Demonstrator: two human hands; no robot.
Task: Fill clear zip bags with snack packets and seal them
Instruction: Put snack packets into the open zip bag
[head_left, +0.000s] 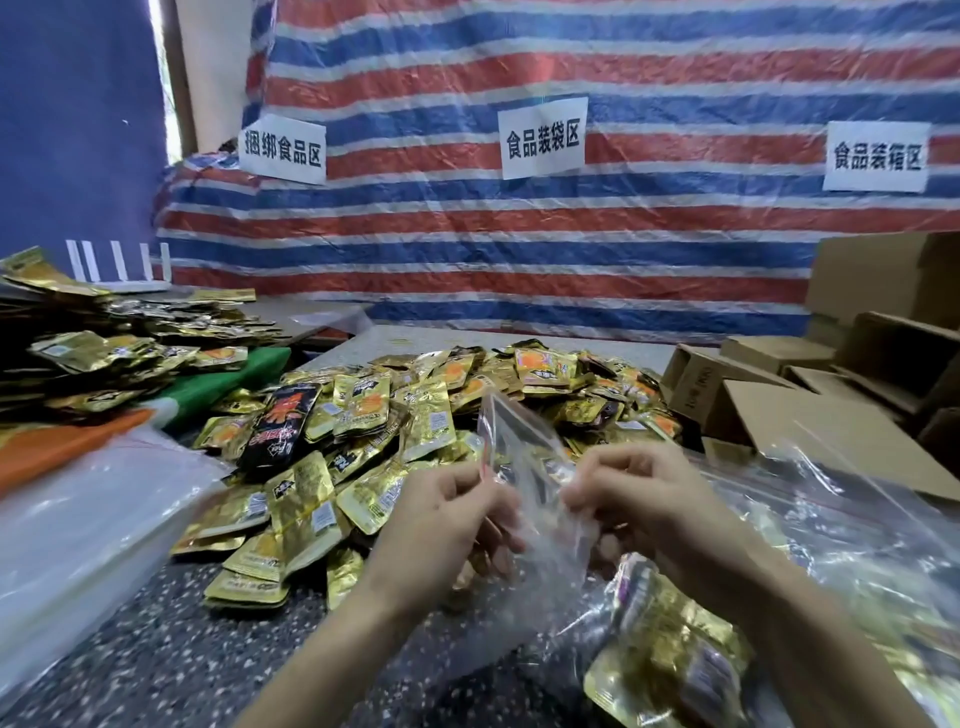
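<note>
- Bag: a clear zip bag is held up in the middle of the view, just in front of the pile of snack packets. It looks empty.
- Left hand: the bag's edge at 9 o'clock, by the red zip line, is pinched between curled fingers and thumb.
- Right hand: the bag's side at 3 o'clock is pinched the same way, so the mouth seems about to be pulled open.
- Slip: the plastic is thin and smooth, so one side could be lost from the fingers and the mouth could fall shut.
- Tear: if the two sides are pulled too hard, the zip could be ripped or bent, and then the bag could not be sealed well.
- Spill: the pile at 12 o'clock is loose, so packets could be knocked down onto the table when some are taken.
- Mix-up: a black packet lies among the gold ones at 10 o'clock and could be put in by mistake, if only gold ones are wanted.
- Bump: a filled bag lies at 5 o'clock, close under the right arm, and could be pushed away.
</note>
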